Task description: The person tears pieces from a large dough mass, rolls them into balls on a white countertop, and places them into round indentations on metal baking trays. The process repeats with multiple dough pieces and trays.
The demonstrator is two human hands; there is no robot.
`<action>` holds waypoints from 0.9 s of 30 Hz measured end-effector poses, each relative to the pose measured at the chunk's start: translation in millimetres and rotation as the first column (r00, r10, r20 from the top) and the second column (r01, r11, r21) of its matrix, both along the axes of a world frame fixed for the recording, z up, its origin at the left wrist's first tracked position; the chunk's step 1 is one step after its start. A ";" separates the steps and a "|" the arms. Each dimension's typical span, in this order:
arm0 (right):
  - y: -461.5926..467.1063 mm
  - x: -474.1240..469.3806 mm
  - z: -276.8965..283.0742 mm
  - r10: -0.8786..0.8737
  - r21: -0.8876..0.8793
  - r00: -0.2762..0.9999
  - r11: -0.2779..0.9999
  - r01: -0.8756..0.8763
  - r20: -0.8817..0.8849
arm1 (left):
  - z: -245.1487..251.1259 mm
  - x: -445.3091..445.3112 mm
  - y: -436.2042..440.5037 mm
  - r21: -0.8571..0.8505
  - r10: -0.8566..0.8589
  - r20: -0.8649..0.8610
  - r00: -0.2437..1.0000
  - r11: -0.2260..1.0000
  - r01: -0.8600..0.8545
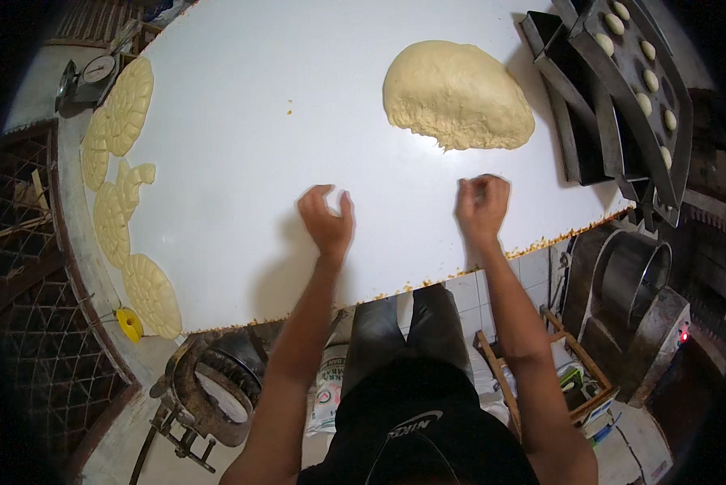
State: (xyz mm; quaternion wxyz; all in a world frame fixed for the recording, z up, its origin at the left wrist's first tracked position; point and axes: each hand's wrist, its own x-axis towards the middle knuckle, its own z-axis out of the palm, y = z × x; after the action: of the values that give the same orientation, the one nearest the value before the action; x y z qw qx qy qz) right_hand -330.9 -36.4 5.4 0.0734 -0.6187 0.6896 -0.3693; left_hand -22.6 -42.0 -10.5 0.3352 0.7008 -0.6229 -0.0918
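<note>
A large mound of pale dough [457, 94] rests on the white tabletop [229, 157], its near edge ragged. My left hand [327, 223] is held over the table, left of and nearer than the dough. Its thumb and curled fingers are apart, with nothing between them. Below the dough, my right hand [484, 209] is curled with the fingers drawn in toward the thumb. I see nothing in it, though the palm is hidden. Neither hand touches the dough.
Several flat dough discs scored into segments [150, 294] lie along the left edge, beside a loose dough strip [134, 182]. A dial scale [96, 76] stands beyond. Stacked metal pans [587, 115] and a tray with small dough balls [626, 73] crowd the right. Machinery [629, 303] sits below.
</note>
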 end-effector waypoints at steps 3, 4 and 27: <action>70.2 0.3 -9.1 0.266 -0.003 0.961 0.964 -0.267 0.072 | -10.0 26.2 61.1 -0.063 -0.350 -0.120 0.929 0.937 0.345; 77.2 -34.9 -15.7 0.365 0.020 0.926 0.929 -0.369 0.094 | -14.0 47.9 62.0 -0.067 -0.368 -0.117 0.922 0.930 0.363; 6.9 38.9 4.6 0.073 0.043 0.997 0.996 -0.074 0.023 | 12.8 -13.0 18.2 0.012 -0.061 -0.021 0.998 0.998 0.062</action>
State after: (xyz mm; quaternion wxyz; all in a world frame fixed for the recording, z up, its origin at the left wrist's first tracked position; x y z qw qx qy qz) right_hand -291.9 -29.5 10.0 0.1079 -0.6378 0.6735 -0.3576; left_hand -35.6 -23.8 2.3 0.3342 0.6825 -0.6401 -0.1133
